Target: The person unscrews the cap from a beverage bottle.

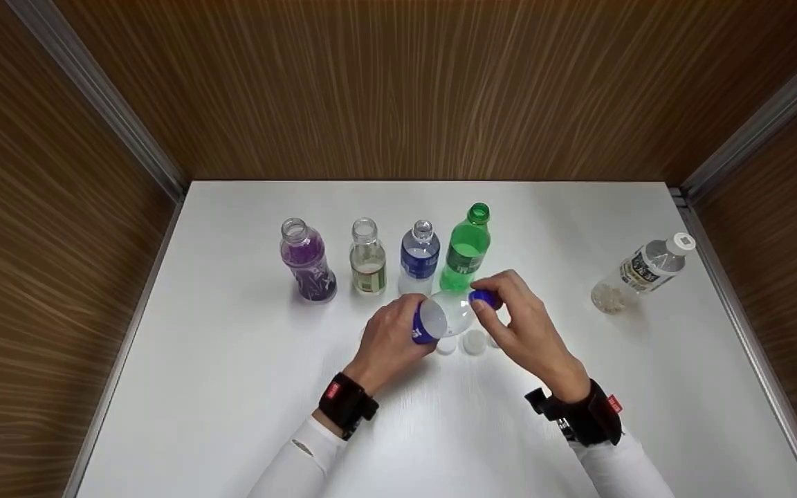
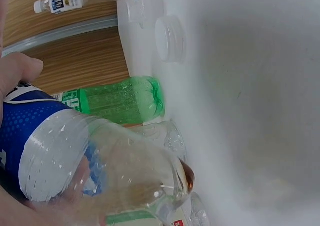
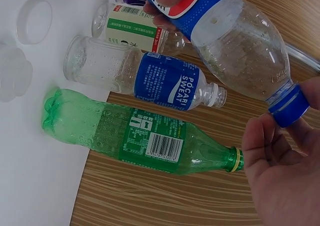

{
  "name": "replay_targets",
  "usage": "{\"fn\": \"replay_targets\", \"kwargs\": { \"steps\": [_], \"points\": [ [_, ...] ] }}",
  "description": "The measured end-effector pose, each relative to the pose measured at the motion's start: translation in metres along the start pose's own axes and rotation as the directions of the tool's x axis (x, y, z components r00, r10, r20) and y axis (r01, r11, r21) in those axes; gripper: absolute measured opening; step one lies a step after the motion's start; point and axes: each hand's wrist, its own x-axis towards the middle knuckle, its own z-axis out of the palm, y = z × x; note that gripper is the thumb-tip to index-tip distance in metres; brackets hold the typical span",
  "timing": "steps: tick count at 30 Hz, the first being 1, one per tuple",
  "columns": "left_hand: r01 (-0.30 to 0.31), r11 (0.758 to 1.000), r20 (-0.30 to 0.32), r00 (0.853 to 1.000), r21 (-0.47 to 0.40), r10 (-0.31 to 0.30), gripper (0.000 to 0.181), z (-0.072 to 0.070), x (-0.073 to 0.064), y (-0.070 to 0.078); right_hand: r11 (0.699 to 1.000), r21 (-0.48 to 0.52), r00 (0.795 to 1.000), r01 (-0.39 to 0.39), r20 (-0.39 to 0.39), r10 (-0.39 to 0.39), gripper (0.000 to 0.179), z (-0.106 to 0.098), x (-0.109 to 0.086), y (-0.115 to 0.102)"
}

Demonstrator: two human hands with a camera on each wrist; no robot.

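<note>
My left hand (image 1: 393,335) grips a clear Pepsi bottle (image 3: 242,45) round its blue label, holding it tilted with the neck toward the right. A little brown liquid shows at the bottle's base in the left wrist view. On the neck sits a blue cap (image 3: 289,105), pinched between the thumb and fingers of my right hand (image 1: 526,328). Just behind the hands stand a green bottle (image 1: 469,242) and a blue-labelled Pocari Sweat bottle (image 1: 419,257), both without caps. White caps (image 1: 474,342) lie on the table below the held bottle, partly hidden by the hands.
Left of these, a purple bottle (image 1: 307,259) and a bottle with a green-and-cream label (image 1: 369,259) stand uncapped. At the right is a white-capped bottle (image 1: 640,273). Wood-grain panels (image 1: 398,90) enclose the white table (image 1: 232,401) at the back and sides.
</note>
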Motion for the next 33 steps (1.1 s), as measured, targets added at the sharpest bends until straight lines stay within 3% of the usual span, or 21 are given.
{"fn": "replay_targets", "kwargs": {
  "steps": [7, 12, 20, 33],
  "points": [
    [-0.066, 0.982, -0.060, 0.995, 0.176, 0.078, 0.058, 0.001, 0.002, 0.001, 0.977, -0.051, 0.977, -0.205, -0.071, 0.202, 0.013, 0.004, 0.000, 0.005],
    [-0.081, 0.969, -0.074, 0.992, 0.235, 0.100, 0.061, 0.002, 0.003, 0.000, 0.964, -0.050, 0.964, -0.262, -0.062, 0.259, 0.013, 0.005, 0.000, 0.005],
    [-0.063, 0.980, -0.047, 0.996, 0.187, 0.073, 0.061, 0.003, 0.002, -0.001, 0.977, -0.016, 0.976, -0.214, -0.041, 0.213, 0.011, 0.003, 0.000, 0.003],
    [-0.009, 0.999, 0.020, 1.000, 0.052, 0.008, 0.062, 0.000, 0.000, 0.000, 0.998, 0.015, 0.997, -0.066, 0.036, 0.065, 0.019, -0.006, -0.002, 0.003]
  ]
}}
